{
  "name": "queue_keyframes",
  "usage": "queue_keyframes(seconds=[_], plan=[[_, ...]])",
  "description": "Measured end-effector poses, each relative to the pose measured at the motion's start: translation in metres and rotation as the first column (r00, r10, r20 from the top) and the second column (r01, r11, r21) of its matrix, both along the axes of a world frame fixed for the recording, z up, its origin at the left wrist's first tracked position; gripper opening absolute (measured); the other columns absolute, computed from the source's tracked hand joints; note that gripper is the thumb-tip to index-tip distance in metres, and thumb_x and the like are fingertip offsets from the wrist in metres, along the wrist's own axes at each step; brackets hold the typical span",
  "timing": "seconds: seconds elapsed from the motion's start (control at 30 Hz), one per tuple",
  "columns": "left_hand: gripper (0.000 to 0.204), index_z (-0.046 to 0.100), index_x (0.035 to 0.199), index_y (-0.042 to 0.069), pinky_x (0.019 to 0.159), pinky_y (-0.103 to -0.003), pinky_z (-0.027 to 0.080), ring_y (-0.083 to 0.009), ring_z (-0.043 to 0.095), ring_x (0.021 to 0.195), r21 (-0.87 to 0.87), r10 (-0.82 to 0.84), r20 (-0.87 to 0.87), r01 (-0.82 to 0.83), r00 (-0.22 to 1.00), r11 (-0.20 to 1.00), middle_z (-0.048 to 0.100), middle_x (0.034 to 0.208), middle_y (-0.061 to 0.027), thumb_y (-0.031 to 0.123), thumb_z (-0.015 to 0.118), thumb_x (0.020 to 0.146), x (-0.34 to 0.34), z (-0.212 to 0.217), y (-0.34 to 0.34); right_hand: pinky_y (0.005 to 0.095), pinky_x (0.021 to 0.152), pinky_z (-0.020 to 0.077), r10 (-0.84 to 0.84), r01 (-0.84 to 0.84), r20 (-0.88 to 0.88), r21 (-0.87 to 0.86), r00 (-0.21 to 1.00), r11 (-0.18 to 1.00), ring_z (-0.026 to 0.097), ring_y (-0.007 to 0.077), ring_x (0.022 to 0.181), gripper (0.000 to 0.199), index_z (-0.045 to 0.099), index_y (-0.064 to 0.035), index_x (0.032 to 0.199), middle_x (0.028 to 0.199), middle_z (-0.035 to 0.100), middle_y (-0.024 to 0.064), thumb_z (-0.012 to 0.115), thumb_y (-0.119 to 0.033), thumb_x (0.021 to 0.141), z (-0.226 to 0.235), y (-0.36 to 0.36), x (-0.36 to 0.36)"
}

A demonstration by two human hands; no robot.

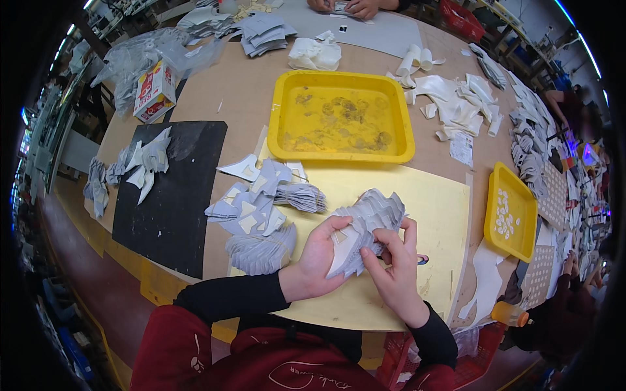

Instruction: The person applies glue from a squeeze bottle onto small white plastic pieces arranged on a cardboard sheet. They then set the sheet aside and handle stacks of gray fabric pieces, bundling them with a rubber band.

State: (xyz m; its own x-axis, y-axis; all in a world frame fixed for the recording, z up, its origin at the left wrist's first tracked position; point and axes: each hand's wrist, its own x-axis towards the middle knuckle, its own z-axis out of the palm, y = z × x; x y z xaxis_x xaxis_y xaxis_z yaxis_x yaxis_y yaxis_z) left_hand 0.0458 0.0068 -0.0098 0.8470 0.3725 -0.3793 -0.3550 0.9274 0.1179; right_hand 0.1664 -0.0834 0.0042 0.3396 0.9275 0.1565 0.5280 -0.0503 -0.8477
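A thick stack of grey cut fabric pieces with wavy edges is held over the pale yellow board. My left hand is closed round its left side, thumb on top, where a white piece with a small beige patch faces up. On the right side, my right hand has its fingers bent and pressed against the stack's edges. Left of my hands lie loose grey pieces with pale patches, and below them a fanned grey pile. A small dark-tipped tool shows partly behind my right hand.
An unfilled yellow tray stands beyond my hands. The smaller yellow tray at right holds small white pieces. A black mat lies at left near a box. White scraps lie at far right; a co-worker's hands are across the table.
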Motion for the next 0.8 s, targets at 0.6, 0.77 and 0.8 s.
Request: queue_keyframes(seconds=[0.6,0.77,0.8], plan=[[0.048,0.037,0.133,0.004,0.102,-0.041,0.038,-0.0274,0.051,0.116,0.014,-0.017,0.034,0.017,0.999,1.0,0.05,0.128,-0.0139,0.028,0.035,0.092,-0.001,-0.004,0.001,0.0295,0.059,0.0474,-0.033,0.032,0.041,0.035,0.999,0.999,0.057,0.0206,0.068,0.029,0.061,-0.0077,0.095,0.1,0.048,0.0122,0.077,-0.012,0.071,0.0,0.001,-0.001],[0.052,0.03,0.141,0.008,0.105,-0.039,0.035,-0.0263,0.047,0.12,0.125,0.029,0.024,-0.032,0.999,0.992,0.045,0.133,-0.0128,0.021,0.042,0.092,0.002,0.003,0.002,0.0177,0.047,0.0293,0.014,-0.016,0.02,0.074,1.0,0.997,0.035,0.0038,0.055,0.041,0.053,-0.0051,0.107,0.095,0.045,0.0052,0.073,-0.002,0.071,-0.009,0.0,0.004],[0.055,0.027,0.143,0.009,0.107,-0.039,0.033,-0.0265,0.045,0.122,0.176,0.041,0.01,-0.043,0.999,0.983,0.044,0.135,-0.0124,0.019,0.043,0.091,0.003,0.006,0.003,0.0174,0.047,0.0293,0.024,-0.023,-0.014,0.061,1.0,0.998,0.035,0.0035,0.054,0.046,0.051,-0.0055,0.111,0.092,0.047,0.0045,0.073,-0.001,0.071,-0.01,-0.001,0.008]])
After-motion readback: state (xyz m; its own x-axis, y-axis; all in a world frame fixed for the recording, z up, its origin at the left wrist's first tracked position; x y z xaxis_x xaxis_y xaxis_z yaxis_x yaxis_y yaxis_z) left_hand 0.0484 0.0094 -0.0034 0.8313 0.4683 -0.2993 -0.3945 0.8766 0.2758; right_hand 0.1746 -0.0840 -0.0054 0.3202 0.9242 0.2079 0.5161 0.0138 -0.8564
